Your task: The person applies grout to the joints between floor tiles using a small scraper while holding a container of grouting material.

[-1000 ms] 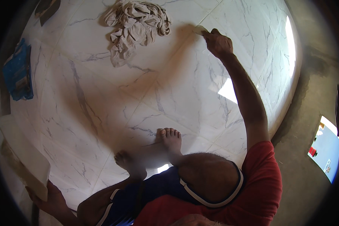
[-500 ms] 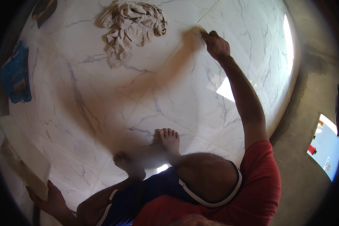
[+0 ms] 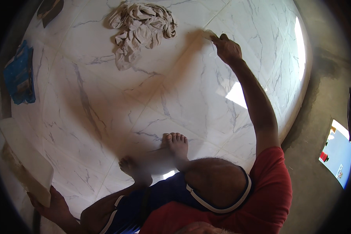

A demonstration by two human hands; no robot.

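Observation:
My right hand (image 3: 228, 50) reaches far out over the marbled white floor tiles (image 3: 191, 93). Between its fingers is a small, pale, flat piece like a scraper (image 3: 210, 34), set against the floor close to a tile joint. Low on the left, my left hand (image 3: 55, 206) grips the end of a whitish, shallow, tray-like container (image 3: 29, 156) with brownish stains along its side. Its contents cannot be made out. A crumpled beige cloth (image 3: 140, 27) lies on the tiles, left of my right hand.
A blue plastic bag or wrapper (image 3: 20, 76) lies at the left edge, and a dark flat object (image 3: 50, 11) sits at the upper left. My bare feet (image 3: 178, 144) rest on the tiles. To the right, a grey cement strip (image 3: 312, 117) borders the floor, with a light-blue printed sheet (image 3: 337, 154) on it.
My right hand and the pale piece have shifted slightly toward me and to the right. The whole view has drifted a little. My left hand keeps its grip on the container.

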